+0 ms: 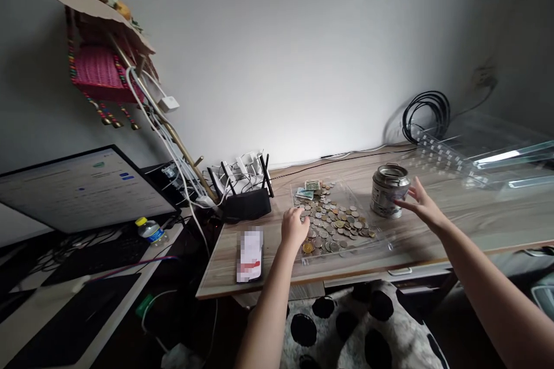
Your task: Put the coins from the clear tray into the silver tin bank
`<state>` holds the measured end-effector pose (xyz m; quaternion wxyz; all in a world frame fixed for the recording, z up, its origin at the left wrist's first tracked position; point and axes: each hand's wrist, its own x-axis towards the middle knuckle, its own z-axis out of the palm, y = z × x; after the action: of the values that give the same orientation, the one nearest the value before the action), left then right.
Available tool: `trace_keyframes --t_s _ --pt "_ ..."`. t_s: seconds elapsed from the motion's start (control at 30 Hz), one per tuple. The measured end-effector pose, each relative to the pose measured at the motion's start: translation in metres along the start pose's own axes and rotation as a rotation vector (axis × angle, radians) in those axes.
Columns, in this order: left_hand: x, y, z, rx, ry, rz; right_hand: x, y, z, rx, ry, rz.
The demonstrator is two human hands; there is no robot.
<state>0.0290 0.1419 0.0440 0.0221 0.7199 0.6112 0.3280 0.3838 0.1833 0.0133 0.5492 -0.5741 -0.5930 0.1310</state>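
A clear tray on the wooden desk holds several coins and some folded banknotes at its far left corner. My left hand rests at the tray's left edge with its fingers curled over the coins; whether it holds one is hidden. My right hand is open with fingers spread, touching the right side of a round metal tin that stands upright just right of the tray.
A phone lies left of the tray. A black router and a power strip sit behind it. Clear acrylic boxes and a coiled black cable occupy the back right. A monitor and water bottle stand at left.
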Motion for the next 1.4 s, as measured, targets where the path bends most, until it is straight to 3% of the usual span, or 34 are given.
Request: trace_keyframes --t_s 0.03,0.1,0.23,0.33,0.43,0.6,0.67,0.77,0.87,0.97,1.1,1.23,1.3,1.4 --pt "0.008 0.000 0.005 0.019 -0.034 -0.017 -0.006 -0.010 0.000 -0.033 0.084 -0.008" --pt "0.019 -0.002 0.013 0.040 -0.101 -0.009 -0.020 -0.035 0.005 -0.127 0.125 -0.065" --pt "0.021 -0.004 0.021 0.100 -0.077 0.015 -0.043 -0.093 0.034 -0.449 -0.051 -0.211" --pt "0.021 0.000 0.023 0.051 -0.005 0.052 -0.034 -0.113 0.058 -0.611 -0.036 -0.227" --pt "0.028 0.010 0.025 -0.063 -0.030 0.100 -0.008 -0.104 0.075 -0.723 0.004 -0.140" --pt "0.042 0.021 0.022 -0.120 -0.008 0.108 0.027 -0.071 0.081 -0.782 -0.098 -0.030" --pt "0.043 0.018 0.021 -0.141 0.029 0.104 0.028 -0.062 0.077 -0.696 -0.054 -0.033" --pt "0.041 0.011 0.023 -0.191 0.012 0.086 0.018 -0.048 0.066 -0.382 0.027 0.002" --pt "0.037 0.010 0.028 -0.209 -0.079 0.072 0.005 -0.032 0.056 -0.117 0.060 0.027" --pt "0.032 0.014 0.032 -0.173 -0.210 0.107 -0.003 -0.022 0.048 -0.089 0.064 0.000" --pt "0.027 0.014 0.036 -0.112 -0.418 0.140 -0.010 -0.029 0.038 -0.185 -0.021 0.009" --pt "0.025 0.007 0.039 -0.092 -0.420 0.131 -0.025 -0.065 0.034 -0.351 0.188 -0.118" --pt "0.024 0.005 0.040 -0.098 -0.387 0.128 -0.034 -0.085 0.043 -0.421 0.012 -0.238" --pt "0.023 0.005 0.039 -0.104 -0.337 0.129 -0.045 -0.104 0.072 -0.622 -0.504 -0.272"
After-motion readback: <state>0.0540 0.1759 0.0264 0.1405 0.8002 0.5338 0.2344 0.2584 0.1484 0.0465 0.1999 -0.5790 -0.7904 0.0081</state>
